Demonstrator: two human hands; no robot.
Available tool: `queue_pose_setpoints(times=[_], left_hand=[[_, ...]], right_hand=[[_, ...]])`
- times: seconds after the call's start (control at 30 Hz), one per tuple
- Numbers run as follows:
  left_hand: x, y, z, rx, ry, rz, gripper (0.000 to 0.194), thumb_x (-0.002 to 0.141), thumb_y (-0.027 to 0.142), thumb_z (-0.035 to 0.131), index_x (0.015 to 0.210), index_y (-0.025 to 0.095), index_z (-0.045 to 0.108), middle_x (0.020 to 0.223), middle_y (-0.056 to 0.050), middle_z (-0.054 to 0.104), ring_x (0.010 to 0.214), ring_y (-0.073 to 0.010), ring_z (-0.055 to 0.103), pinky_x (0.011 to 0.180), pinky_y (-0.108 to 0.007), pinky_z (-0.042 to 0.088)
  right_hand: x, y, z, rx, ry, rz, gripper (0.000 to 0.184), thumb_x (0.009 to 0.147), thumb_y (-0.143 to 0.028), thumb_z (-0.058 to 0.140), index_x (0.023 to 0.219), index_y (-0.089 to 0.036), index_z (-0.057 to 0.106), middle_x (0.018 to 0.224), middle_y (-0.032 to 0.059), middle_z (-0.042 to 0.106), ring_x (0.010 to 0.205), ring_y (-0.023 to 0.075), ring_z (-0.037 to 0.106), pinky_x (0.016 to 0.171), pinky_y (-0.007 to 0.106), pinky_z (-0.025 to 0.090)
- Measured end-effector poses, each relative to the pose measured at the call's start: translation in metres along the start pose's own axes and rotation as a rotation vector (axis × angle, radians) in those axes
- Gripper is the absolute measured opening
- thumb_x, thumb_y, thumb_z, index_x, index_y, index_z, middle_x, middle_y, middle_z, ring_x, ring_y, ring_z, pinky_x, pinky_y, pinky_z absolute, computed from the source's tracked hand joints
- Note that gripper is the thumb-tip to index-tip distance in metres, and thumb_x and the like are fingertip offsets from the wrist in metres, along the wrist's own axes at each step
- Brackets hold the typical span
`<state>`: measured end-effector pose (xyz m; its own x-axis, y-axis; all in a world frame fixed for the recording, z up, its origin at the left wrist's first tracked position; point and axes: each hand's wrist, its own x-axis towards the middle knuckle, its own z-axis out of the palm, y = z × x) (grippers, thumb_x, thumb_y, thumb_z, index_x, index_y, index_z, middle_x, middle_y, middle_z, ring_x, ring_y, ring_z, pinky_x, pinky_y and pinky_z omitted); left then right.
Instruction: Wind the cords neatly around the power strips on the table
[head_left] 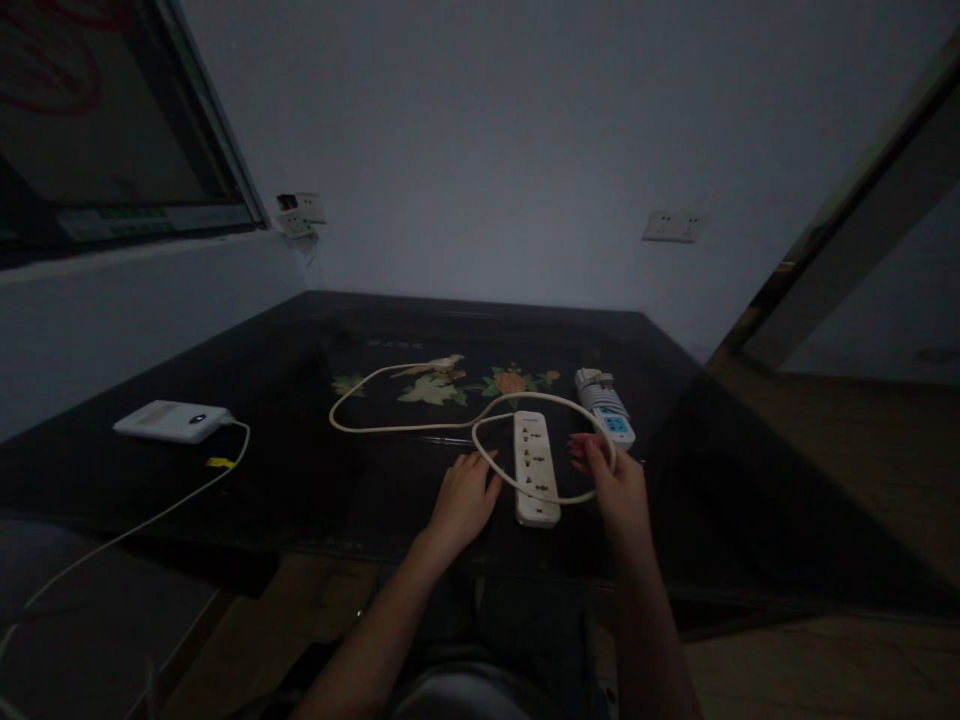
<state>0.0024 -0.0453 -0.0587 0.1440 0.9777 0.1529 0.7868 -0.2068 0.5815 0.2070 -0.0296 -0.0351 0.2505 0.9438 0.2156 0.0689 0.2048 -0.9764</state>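
A white power strip (535, 460) lies lengthwise on the dark table in front of me, its sockets facing up. Its cream cord (405, 429) makes a loop over the strip, then runs left and bends back to a plug (448, 364) further away. My right hand (619, 485) is at the loop's right side, fingers curled around the cord. Left of the strip, my left hand (465, 495) lies palm down on the table with its fingers stretched out, fingertips close to the loop; whether they touch it I cannot tell.
A second power strip (616, 426), blue and white with its grey cord bundled, lies behind my right hand. On the left is a white device (174, 422) with a thin cable hanging off the table (292, 490). Wall sockets (673, 226) and a window (112, 120) are beyond.
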Motion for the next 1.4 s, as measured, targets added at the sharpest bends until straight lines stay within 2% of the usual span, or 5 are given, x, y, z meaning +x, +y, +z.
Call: queue_pose_setpoints(times=[0.7, 0.83, 1.0, 1.27, 1.4], left_hand=[[0.011, 0.009, 0.009, -0.103, -0.126, 0.017, 0.049, 0.085, 0.043, 0.051, 0.129, 0.02, 0.055, 0.14, -0.014, 0.048, 0.136, -0.0346, 0.032, 0.107, -0.05, 0.03], [0.0, 0.004, 0.006, -0.401, -0.08, 0.036, 0.043, 0.081, 0.027, 0.058, 0.123, 0.019, 0.057, 0.13, -0.011, 0.058, 0.127, -0.0289, 0.046, 0.107, -0.044, 0.034], [-0.013, -0.001, -0.006, -0.953, -0.066, -0.151, 0.066, 0.068, 0.011, 0.068, 0.13, 0.016, 0.048, 0.127, -0.012, 0.06, 0.113, -0.0242, 0.057, 0.097, -0.035, 0.044], [-0.039, -0.003, -0.024, -1.629, -0.182, -0.436, 0.079, 0.057, 0.004, 0.073, 0.131, 0.018, 0.049, 0.109, -0.01, 0.069, 0.088, -0.0231, 0.068, 0.073, -0.031, 0.053], [-0.075, -0.008, -0.037, -1.773, -0.361, -0.407, 0.088, 0.062, 0.001, 0.069, 0.14, 0.029, 0.037, 0.12, -0.009, 0.064, 0.103, -0.0311, 0.065, 0.082, -0.042, 0.053]], right_hand=[[-0.045, 0.018, 0.03, 0.37, -0.204, 0.184, 0.031, 0.064, -0.018, 0.06, 0.094, -0.021, 0.069, 0.11, 0.007, 0.07, 0.113, 0.0262, 0.06, 0.103, 0.045, 0.041], [-0.063, 0.014, 0.034, 0.384, -0.247, 0.209, 0.032, 0.068, -0.019, 0.061, 0.099, -0.021, 0.067, 0.114, 0.0077, 0.069, 0.116, 0.0267, 0.059, 0.103, 0.045, 0.041], [-0.085, 0.016, 0.05, 0.422, -0.272, 0.226, 0.031, 0.076, -0.027, 0.062, 0.106, -0.022, 0.065, 0.12, 0.008, 0.065, 0.12, 0.0261, 0.055, 0.104, 0.045, 0.04], [-0.092, -0.016, 0.047, 0.347, -0.26, 0.134, 0.023, 0.081, -0.035, 0.063, 0.102, -0.026, 0.067, 0.133, 0.0046, 0.057, 0.124, 0.0257, 0.05, 0.102, 0.041, 0.041], [-0.091, -0.028, 0.03, 0.116, -0.083, -0.034, 0.023, 0.086, -0.041, 0.058, 0.093, -0.022, 0.069, 0.108, 0.0048, 0.067, 0.105, 0.0199, 0.058, 0.092, 0.031, 0.044]])
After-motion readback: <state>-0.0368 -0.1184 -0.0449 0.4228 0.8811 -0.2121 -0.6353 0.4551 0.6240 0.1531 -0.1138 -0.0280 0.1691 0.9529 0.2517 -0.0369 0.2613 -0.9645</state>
